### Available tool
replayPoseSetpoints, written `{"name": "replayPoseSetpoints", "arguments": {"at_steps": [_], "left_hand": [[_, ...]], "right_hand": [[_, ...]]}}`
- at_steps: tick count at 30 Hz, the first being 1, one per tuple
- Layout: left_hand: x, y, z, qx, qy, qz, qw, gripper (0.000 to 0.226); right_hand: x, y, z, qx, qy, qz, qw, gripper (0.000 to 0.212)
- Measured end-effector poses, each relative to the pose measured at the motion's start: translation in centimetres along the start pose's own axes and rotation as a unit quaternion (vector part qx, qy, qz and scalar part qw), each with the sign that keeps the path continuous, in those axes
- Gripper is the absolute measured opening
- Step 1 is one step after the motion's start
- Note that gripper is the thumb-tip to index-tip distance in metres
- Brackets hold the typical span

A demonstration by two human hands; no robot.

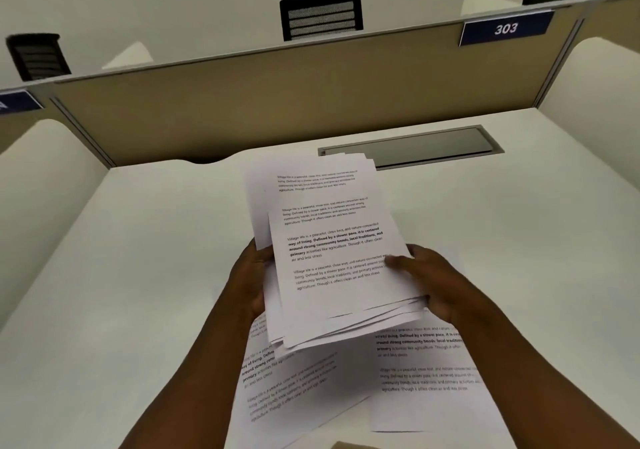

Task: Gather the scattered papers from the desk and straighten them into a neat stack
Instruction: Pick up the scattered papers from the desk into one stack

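Both-handed, uneven stack [332, 254] held above loose sheets [426, 376], edges splayed.

Head view looks forward and down, close over the desk [138, 275]

White desk [138, 275], matte top, bounded at far edge by tan partition panel [259, 102]. Grey rectangular cable-port cover [426, 149] set flush in desk surface, just short of panel, right of centre. Loose printed sheets lying flat on desk at edge farthest from panel: one sheet [294, 389] skewed, corner-on; second sheet [429, 379] just right of it, squarer to panel, the two overlapping at middle. Both carry paragraphs of black text, some lines bold. Small tan corner of unidentifiable item [349, 445] at frame bottom.
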State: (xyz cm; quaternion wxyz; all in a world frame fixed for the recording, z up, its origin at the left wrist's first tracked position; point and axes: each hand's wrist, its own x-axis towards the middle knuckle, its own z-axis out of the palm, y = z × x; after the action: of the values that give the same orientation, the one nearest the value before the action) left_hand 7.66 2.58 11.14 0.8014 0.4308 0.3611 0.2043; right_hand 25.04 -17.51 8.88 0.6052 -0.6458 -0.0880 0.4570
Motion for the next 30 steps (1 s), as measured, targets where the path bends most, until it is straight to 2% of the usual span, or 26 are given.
{"name": "replayPoseSetpoints", "arguments": {"at_steps": [2,3,7,9,11,12,14,16,18,23,26,30], "left_hand": [[0.0,-0.1,-0.1,0.013,-0.003,-0.004,1.000,0.021],[0.1,-0.1,-0.1,0.026,-0.004,-0.004,1.000,0.022],[1.4,-0.6,-1.0,0.063,0.011,-0.007,0.998,0.032],[1.9,-0.5,-1.6,0.059,0.058,-0.025,0.996,0.027],[2.4,-0.7,-2.9,0.122,0.121,-0.031,0.985,0.025],[2.5,-0.9,-3.9,0.174,0.152,-0.031,0.972,0.032],[2.4,-1.5,-6.2,0.307,0.216,-0.041,0.926,0.055],[1.8,-2.3,-8.2,0.461,0.249,-0.057,0.850,0.069],[0.9,-3.1,-9.3,0.561,0.263,-0.074,0.781,0.076],[-0.9,-4.6,-9.7,0.609,0.285,-0.181,0.717,0.104],[-0.9,-5.3,-10.2,0.606,0.288,-0.198,0.714,0.111],[-0.2,-5.9,-11.4,0.534,0.322,-0.200,0.756,0.120]], "right_hand": [[-0.4,0.0,-0.4,0.016,-0.062,0.010,0.998,0.032],[-0.4,0.0,-0.5,0.014,-0.064,0.004,0.998,0.032],[0.3,0.0,-0.7,0.007,0.014,-0.039,0.999,0.032],[0.6,0.0,-0.8,0.030,0.043,-0.050,0.997,0.031],[1.0,0.1,-1.1,0.051,0.076,-0.059,0.994,0.033],[1.1,0.2,-1.2,0.056,0.091,-0.065,0.992,0.035],[1.3,0.4,-1.6,0.061,0.115,-0.075,0.989,0.036],[1.3,0.5,-1.7,0.062,0.130,-0.081,0.986,0.030],[1.1,0.3,-1.6,0.058,0.146,-0.076,0.985,0.028],[0.6,0.6,-1.1,0.063,0.159,-0.065,0.983,0.026],[0.4,0.8,-0.7,0.070,0.155,-0.062,0.984,0.030],[0.3,1.1,-0.5,0.067,0.155,-0.060,0.984,0.031]]}}
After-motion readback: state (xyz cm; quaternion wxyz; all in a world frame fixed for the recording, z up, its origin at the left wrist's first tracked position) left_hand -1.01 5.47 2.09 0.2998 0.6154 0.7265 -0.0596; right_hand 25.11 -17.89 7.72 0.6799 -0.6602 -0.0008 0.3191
